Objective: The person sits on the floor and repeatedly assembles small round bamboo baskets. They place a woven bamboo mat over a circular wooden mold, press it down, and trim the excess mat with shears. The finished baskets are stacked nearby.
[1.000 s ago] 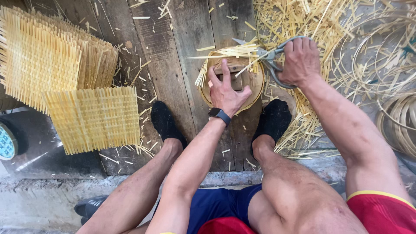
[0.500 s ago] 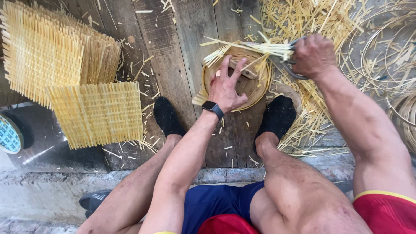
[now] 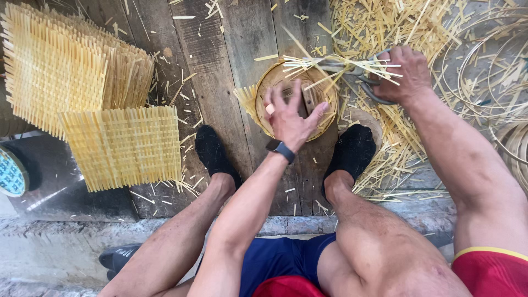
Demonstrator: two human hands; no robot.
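The left hand lies spread flat, fingers open, pressing on the round woven basket on the plank floor between the feet. The right hand is closed around the handles of shears, whose blades sit among strips at the basket's far rim.

L hand fingers spread, palm down | R hand fist closed, arm extended

Woven bamboo mats stacked beside coiled strips.

A bamboo-weaving workshop: stacked woven mats, strip offcuts, coiled hoops.
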